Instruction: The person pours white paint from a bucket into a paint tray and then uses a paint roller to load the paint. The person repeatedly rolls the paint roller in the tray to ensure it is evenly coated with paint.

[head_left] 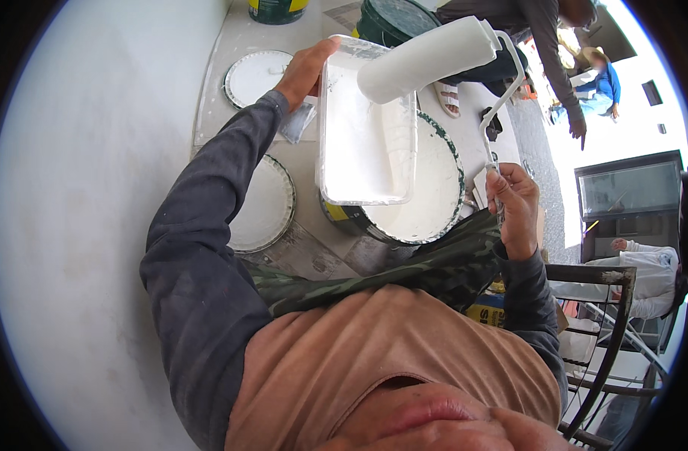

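Note:
My left hand (303,71) grips the upper left edge of a clear plastic paint tray (359,150), coated with white paint. It is held over an open dark bucket (434,207) full of white paint. My right hand (513,207) is closed on the handle of a paint roller (430,59), whose white sleeve is over the tray's upper end; whether they touch I cannot tell.
White lids (246,225) lie on the floor left, near a small bag (299,124). More buckets (387,22) stand ahead, beside a sandalled co-worker (539,45). A white wall (81,225) runs along my left. A metal railing (615,316) and other people (645,278) are right.

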Motion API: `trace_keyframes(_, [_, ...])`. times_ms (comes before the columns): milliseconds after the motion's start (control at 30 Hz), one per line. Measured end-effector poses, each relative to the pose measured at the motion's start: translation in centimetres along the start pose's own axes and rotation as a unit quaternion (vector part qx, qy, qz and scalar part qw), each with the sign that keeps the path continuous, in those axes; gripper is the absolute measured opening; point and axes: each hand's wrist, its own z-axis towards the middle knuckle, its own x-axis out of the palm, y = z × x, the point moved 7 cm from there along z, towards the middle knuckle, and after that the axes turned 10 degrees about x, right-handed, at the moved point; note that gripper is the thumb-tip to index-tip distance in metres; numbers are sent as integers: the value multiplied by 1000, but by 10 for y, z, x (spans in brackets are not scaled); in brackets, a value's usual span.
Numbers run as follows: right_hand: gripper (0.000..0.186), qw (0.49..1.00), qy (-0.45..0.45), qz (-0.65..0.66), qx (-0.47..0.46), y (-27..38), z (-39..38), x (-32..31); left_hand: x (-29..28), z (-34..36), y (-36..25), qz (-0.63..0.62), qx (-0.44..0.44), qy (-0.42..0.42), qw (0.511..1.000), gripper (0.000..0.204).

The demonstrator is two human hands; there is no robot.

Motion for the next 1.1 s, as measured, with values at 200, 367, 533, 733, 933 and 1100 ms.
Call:
trace_keyframes(200, [25,999,23,6,25,-4,1,2,-1,0,-1,45,10,-3,999,77])
trace_keyframes(367, [24,996,48,24,71,-4,-1,-2,2,-2,0,11,4,14,1000,73])
trace_keyframes(533, [24,983,90,65,146,-10,-3,-3,3,1,1,-1,3,46,999,77])
trace_keyframes(733, [24,978,107,80,163,-13,-6,-3,2,2,3,6,7,39,999,76])
trace_keyframes(933, [22,978,88,93,162,-8,-6,-7,2,0,2,-4,-3,33,999,76])
trace_keyframes(1100, [20,983,91,88,132,-3,-6,-7,2,0,1,5,-1,34,999,76])
